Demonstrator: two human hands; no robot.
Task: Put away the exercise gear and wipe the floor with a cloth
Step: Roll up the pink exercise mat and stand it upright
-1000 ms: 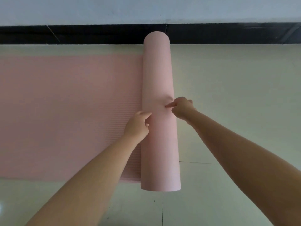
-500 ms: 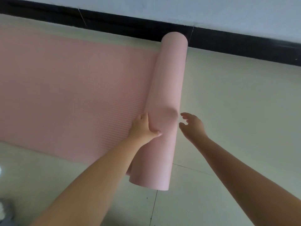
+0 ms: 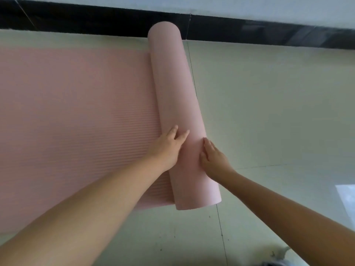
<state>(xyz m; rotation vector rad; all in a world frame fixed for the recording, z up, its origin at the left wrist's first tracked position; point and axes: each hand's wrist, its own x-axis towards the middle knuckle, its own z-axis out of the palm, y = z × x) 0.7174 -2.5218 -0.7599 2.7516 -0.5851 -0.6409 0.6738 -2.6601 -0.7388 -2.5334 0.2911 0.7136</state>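
Hands noted flat and open on the roll [image 3: 177, 112]: left hand [image 3: 167, 148] lies palm-down on the near-left flank beside the seam where roll meets flat mat [image 3: 76, 121], fingers spread forward; right hand [image 3: 213, 160] rests on the right flank, fingers extended. Neither closes around anything; both press. Both sit near the roll's close end, leaving the far end by the skirting [image 3: 269, 33] unguided. Roll lies on the floor [image 3: 269, 112], most of the mat unrolled to the left. Recommendation: spread the hands wider along the roll, push leftward with even pressure, and keep the near end flush with the mat's edge, since uneven force would likely make the roll telescope. Tightness of the core cannot be judged.
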